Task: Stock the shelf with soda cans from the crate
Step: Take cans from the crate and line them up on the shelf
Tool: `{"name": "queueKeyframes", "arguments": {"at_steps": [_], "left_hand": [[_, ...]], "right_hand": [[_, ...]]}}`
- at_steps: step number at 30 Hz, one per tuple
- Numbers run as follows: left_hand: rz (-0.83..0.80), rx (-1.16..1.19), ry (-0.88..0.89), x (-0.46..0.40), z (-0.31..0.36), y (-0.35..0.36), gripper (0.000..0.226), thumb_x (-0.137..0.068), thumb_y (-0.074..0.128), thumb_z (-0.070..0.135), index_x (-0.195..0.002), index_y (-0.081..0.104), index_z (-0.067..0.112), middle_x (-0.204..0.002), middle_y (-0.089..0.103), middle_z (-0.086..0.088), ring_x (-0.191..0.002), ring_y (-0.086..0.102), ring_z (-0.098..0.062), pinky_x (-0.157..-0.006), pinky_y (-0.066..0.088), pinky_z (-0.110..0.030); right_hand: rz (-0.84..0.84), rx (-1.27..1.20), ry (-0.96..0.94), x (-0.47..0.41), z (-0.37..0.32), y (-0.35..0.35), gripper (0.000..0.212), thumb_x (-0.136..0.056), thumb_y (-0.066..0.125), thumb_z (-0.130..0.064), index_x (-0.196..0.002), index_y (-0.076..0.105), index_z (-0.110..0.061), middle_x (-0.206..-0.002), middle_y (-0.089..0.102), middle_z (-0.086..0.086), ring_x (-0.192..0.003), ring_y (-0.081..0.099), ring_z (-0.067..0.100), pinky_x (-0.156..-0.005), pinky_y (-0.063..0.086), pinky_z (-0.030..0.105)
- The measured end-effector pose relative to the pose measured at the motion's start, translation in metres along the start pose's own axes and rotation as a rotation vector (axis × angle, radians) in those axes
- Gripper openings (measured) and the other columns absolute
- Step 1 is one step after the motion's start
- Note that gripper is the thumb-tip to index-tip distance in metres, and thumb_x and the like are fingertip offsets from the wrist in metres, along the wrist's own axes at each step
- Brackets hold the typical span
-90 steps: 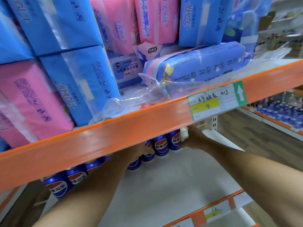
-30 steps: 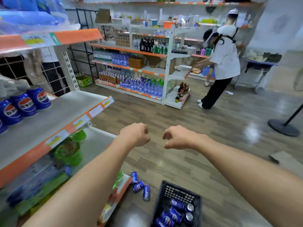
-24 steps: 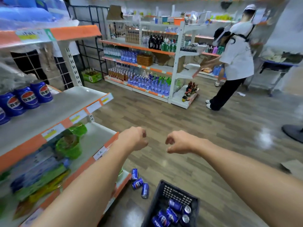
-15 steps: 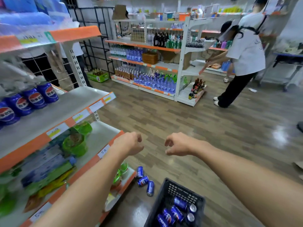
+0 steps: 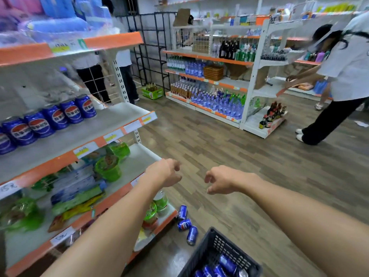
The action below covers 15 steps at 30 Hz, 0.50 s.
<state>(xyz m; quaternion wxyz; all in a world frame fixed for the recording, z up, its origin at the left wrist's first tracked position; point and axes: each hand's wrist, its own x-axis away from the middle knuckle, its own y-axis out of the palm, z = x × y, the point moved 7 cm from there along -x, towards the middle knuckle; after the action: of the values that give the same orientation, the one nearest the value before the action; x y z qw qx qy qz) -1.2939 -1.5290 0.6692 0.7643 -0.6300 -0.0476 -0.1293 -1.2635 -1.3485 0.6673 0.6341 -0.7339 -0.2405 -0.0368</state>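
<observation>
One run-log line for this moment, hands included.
left hand empty | right hand empty | both above crate | cans on shelf | stray cans on floor

White metal shelf with orange edge [image 5: 111,124]: row of blue soda cans [image 5: 54,116] upright at back. Wood-plank floor [image 5: 239,156]: three loose blue cans [image 5: 185,224], black plastic crate [image 5: 217,242].

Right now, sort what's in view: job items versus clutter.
Job: black crate holding soda cans; can row on the shelf; three loose cans on the floor; both empty hands.
Clutter: green noodle bowls, water bottles, sauce bottles.
</observation>
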Motion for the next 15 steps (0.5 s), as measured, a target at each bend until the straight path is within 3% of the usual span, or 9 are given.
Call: {"name": "queueKeyframes", "arguments": {"at_steps": [5,11,15], "left_hand": [[0.063,0.037,-0.143,0.002,0.027,0.021,0.037,-0.091,0.059,0.043,-0.125,0.062,0.029,-0.124,0.067,0.002,-0.115,0.062,-0.022,-0.093,0.052,-0.034],[0.110,0.151,-0.341,0.045,0.039,0.043,0.017,-0.088,0.054,0.036,-0.102,0.063,0.033,-0.112,0.068,0.002,-0.107,0.063,-0.025,-0.087,0.053,-0.037],[0.113,0.185,-0.472,0.085,0.035,0.054,0.030,-0.088,0.057,0.038,-0.116,0.065,0.031,-0.119,0.069,0.000,-0.111,0.063,-0.027,-0.090,0.054,-0.039]], "right_hand": [[-0.035,0.031,-0.171,-0.022,0.031,-0.006,0.043,-0.087,0.066,-0.034,-0.127,0.063,-0.019,-0.124,0.065,0.004,-0.111,0.061,0.021,-0.091,0.050,0.028],[-0.121,0.079,-0.358,-0.020,0.034,0.008,0.042,-0.087,0.068,-0.030,-0.126,0.065,-0.015,-0.123,0.067,0.006,-0.111,0.062,0.022,-0.085,0.047,0.024],[-0.176,0.127,-0.443,-0.007,0.020,0.026,0.040,-0.087,0.065,-0.031,-0.123,0.066,-0.013,-0.118,0.068,0.008,-0.107,0.063,0.026,-0.085,0.050,0.028]]}}
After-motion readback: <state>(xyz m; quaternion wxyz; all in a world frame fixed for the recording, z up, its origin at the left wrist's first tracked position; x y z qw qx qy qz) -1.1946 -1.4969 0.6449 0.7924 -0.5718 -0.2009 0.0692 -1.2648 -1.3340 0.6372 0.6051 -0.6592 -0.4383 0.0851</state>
